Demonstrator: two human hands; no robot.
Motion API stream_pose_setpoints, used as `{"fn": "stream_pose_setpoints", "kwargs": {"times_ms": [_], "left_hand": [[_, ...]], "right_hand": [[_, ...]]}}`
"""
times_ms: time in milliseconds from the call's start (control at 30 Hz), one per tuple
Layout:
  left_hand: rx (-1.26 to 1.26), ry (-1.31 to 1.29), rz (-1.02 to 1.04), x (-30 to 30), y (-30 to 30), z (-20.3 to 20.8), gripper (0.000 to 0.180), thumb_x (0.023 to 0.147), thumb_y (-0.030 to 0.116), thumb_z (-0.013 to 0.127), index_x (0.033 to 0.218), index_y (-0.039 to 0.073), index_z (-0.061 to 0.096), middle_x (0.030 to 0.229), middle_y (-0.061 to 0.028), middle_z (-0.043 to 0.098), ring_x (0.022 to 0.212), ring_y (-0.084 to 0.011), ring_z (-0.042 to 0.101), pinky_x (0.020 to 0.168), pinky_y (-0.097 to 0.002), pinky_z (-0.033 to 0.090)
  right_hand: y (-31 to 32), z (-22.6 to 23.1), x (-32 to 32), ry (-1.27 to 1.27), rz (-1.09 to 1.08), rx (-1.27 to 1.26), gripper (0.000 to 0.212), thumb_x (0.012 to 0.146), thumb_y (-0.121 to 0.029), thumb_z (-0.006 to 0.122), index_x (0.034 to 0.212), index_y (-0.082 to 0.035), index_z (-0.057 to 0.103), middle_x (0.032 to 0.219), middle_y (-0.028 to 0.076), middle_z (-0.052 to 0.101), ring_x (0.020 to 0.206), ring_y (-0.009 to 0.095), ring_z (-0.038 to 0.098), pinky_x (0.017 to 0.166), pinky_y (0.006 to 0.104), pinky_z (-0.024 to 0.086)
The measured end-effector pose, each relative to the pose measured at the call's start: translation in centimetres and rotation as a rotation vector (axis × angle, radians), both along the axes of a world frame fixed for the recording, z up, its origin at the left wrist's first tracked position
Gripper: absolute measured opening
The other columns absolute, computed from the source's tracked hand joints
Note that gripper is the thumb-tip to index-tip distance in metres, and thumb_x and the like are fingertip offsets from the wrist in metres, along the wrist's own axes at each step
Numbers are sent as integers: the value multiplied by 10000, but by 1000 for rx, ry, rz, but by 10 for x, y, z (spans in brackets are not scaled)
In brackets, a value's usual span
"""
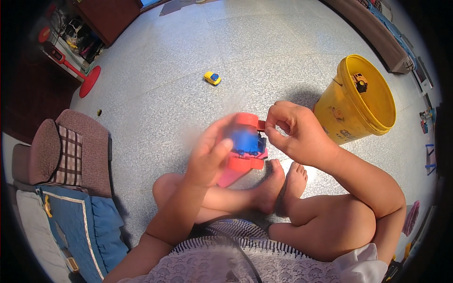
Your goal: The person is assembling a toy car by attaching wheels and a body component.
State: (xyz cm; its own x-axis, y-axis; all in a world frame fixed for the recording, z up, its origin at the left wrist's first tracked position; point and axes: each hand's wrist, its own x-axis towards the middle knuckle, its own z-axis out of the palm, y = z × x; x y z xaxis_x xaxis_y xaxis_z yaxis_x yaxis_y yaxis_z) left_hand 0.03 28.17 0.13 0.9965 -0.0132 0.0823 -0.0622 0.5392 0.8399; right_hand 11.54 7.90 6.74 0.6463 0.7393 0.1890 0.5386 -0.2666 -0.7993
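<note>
My left hand (210,153) is wrapped round a toy car (246,141) with a blue underside and chunky red wheels, held up above my crossed legs. Part of it is blurred. Thumb and forefinger of my right hand (299,134) pinch together at a small dark red part (261,125) on the car's right edge, beside the upper wheel. A pink flat piece (231,175) shows below the wheels; I cannot tell whether it belongs to the car.
A yellow bucket (325,113) stands on the right with a small toy truck (359,82) inside. Farther off, a yellow and blue toy car (212,78) rests on the speckled floor. A cushioned seat (92,146) is at left, near a red round-based stand (89,82).
</note>
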Motion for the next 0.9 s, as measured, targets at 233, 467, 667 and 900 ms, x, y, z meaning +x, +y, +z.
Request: {"fn": "stream_pose_setpoints", "kwargs": {"times_ms": [233, 467, 667, 900], "left_hand": [[-28, -64, 144, 4, -9, -3, 570, 1027, 232, 587, 1496, -24, 388, 1450, -175, 520, 1308, -250, 561, 1090, -420, 494], [-62, -34, 37, 5, 3, -9, 588, 1031, 390, 576, 1451, 5, 430, 1370, -172, 578, 1242, -266, 610, 1038, -437, 517], [-171, -32, -25, 8, 3, -11, 574, 1027, 388, 593, 1438, 18, 442, 1318, -168, 605, 1223, -259, 619, 1022, -427, 524], [-232, 115, -200, 10, 8, -20, 543, 978, 222, 690, 1433, 53, 446, 1278, -132, 628, 1194, -217, 628, 1006, -380, 535]], "right_hand": [[2, 9, -2, 79, -62, -105, 74, 880, -25, 724, 896, -18, 653, 833, 41, 548, 709, 118, 486, 616, 293, 413], [-5, 14, 3, -265, -45, -42, 72, 901, -48, 740, 916, -31, 672, 851, 33, 540, 724, 128, 512, 654, 290, 444], [-8, 7, 13, 435, 45, 24, 75, 930, -66, 739, 918, -15, 685, 896, -3, 611, 829, 102, 603, 781, 260, 493], [-7, -11, 18, 825, 169, 23, 53, 932, -73, 704, 903, -31, 715, 832, -18, 676, 835, 78, 619, 794, 259, 500]]}}
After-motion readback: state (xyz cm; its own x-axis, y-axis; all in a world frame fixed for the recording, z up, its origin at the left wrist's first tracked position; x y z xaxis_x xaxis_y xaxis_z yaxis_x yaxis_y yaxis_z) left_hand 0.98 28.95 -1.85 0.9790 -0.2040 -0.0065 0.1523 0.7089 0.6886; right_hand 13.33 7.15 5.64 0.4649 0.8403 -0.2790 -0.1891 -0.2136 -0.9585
